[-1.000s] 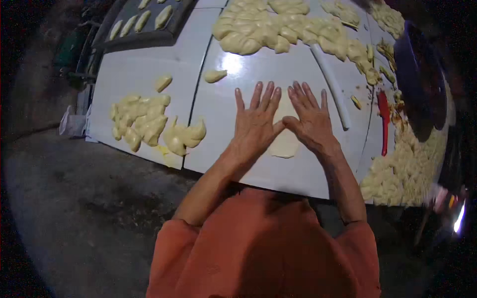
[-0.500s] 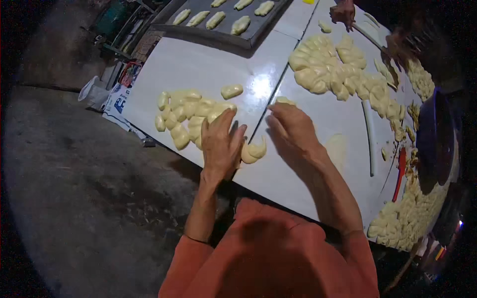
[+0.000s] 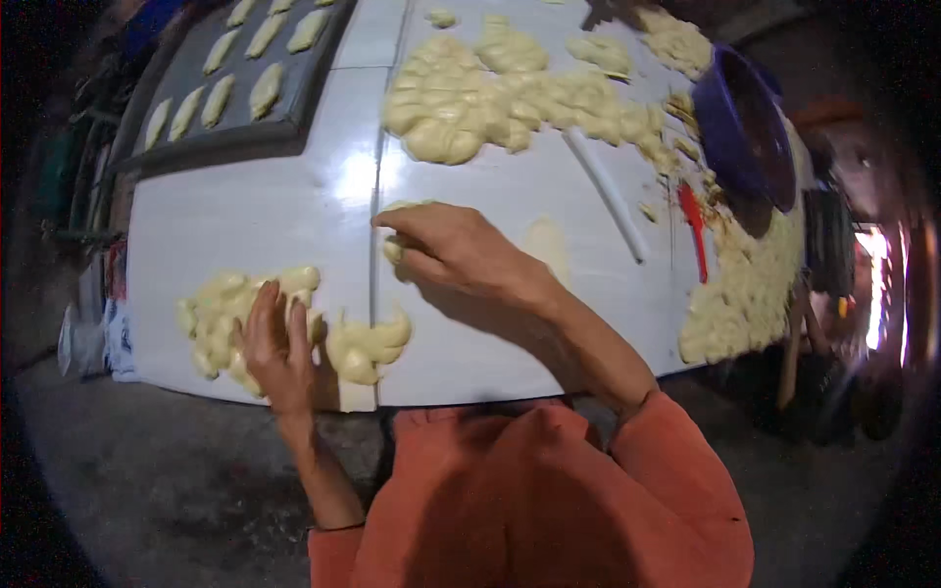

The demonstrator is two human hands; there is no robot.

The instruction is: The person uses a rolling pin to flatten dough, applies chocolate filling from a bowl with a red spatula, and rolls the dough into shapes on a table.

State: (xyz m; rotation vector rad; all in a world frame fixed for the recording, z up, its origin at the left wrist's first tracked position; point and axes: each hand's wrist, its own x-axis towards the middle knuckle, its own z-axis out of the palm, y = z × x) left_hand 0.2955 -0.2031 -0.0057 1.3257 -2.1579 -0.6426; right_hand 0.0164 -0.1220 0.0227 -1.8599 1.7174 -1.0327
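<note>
My left hand (image 3: 277, 348) rests over a cluster of small pale yellow dough pieces (image 3: 218, 299) near the table's front edge. Its fingers are stretched out, with the thumb apart. Just right of that hand lies a larger, uneven lump of dough (image 3: 361, 345). My right hand (image 3: 461, 247) is curled low over the white tabletop, right of the dark seam. Its fingers close on a small piece of dough (image 3: 393, 248), which shows at the fingertips and is mostly hidden by the hand.
A dark baking tray (image 3: 294, 137) with several shaped dough pieces stands at the far left. Beyond my right hand spreads a big dough mass (image 3: 441, 103). A white rod (image 3: 606, 196), a red brush-like tool (image 3: 694, 230), a purple basin (image 3: 720, 127) and more dough pieces (image 3: 740, 304) lie rightward.
The view has turned to the right. My left hand has shifted leftward from the larger dough lump, which now shows more fully. The other person's hands at the far side are mostly out of view.
</note>
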